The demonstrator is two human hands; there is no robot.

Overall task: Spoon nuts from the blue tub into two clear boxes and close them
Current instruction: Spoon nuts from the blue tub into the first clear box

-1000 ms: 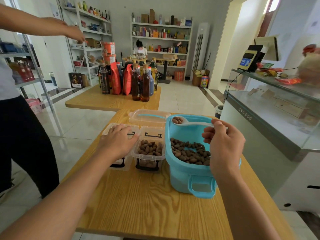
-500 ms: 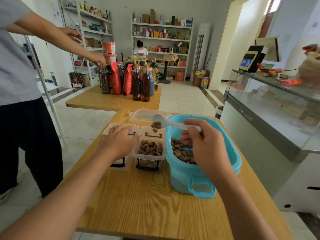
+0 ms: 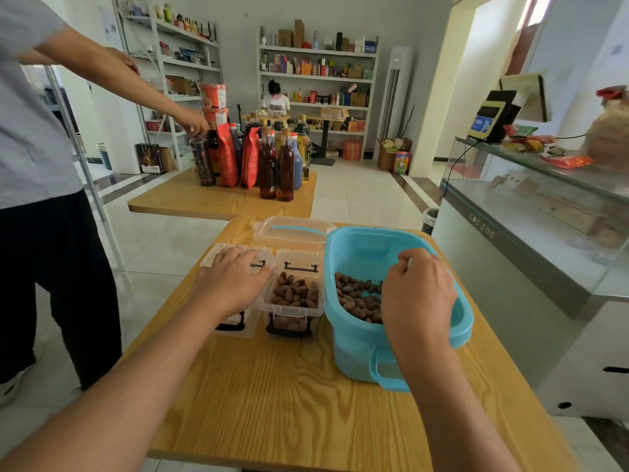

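The blue tub stands on the wooden table, with brown nuts in its bottom. My right hand is down inside the tub with its fingers curled. The white spoon it held a moment ago is hidden under the hand. Left of the tub sits an open clear box filled with nuts. Its lid lies behind it. My left hand rests flat on the lid of a second clear box further left.
A person stands at the left, reaching for bottles on a second wooden table behind mine. A glass counter runs along the right side. Shelves line the back wall.
My right hand swung the loaded spoon left over the open box, tipped the nuts out, then dropped back into the tub. My left hand stayed on the left box.
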